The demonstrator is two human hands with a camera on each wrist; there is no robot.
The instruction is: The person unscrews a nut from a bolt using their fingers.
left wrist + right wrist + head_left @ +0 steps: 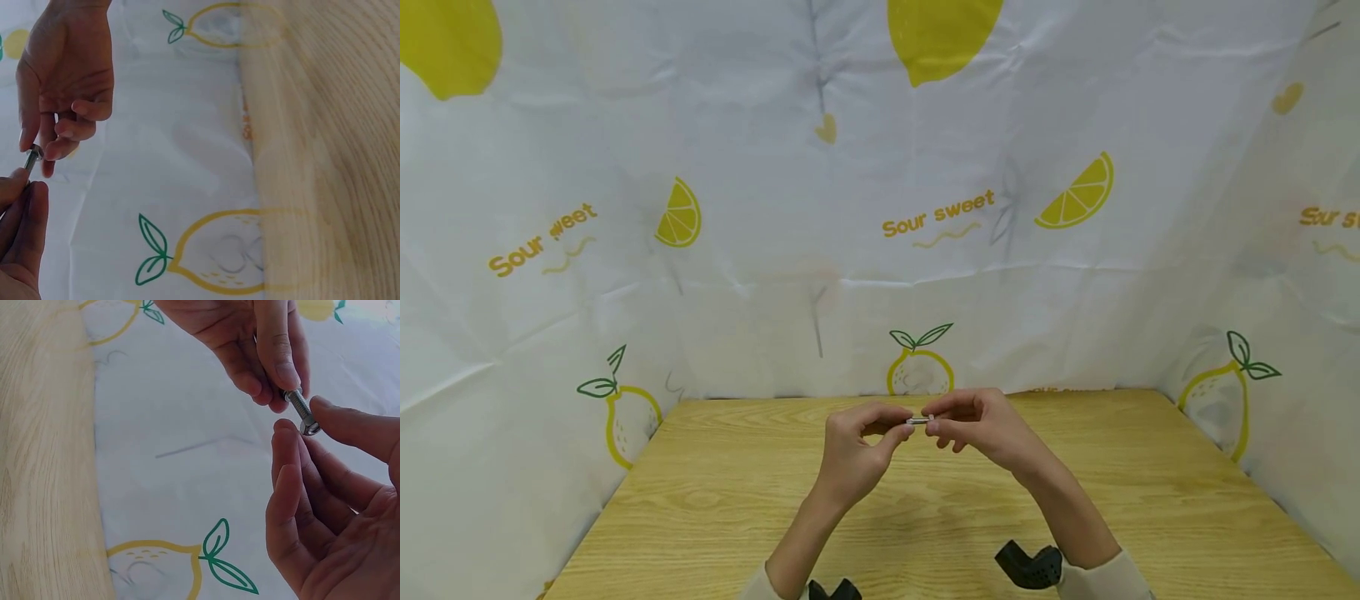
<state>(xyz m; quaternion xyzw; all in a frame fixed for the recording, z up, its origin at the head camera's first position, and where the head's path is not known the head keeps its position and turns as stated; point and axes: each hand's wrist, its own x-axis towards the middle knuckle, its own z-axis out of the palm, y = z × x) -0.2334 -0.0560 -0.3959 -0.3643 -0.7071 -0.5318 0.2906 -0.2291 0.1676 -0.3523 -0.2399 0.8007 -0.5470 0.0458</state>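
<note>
A small silver metal bolt (pixel 919 421) is held level in the air between both hands, over the far part of the table. Its threaded shank and hex head show best in the right wrist view, where the bolt (pixel 300 407) slants down to the right. My left hand (pixel 856 454) pinches the end away from the head between thumb and fingers. A bit of metal shows at those fingertips, largely covered; whether it is a nut I cannot tell. My right hand (pixel 992 429) has thumb and forefinger at the head, pinching it, with the other fingers loosely bent below.
Beneath the hands lies a wood-grain table (pixel 737 483). White cloth with lemon prints (pixel 760 333) hangs behind it and along both sides. Black angled pieces sit at the wrists, one beside the right sleeve (pixel 1030 565).
</note>
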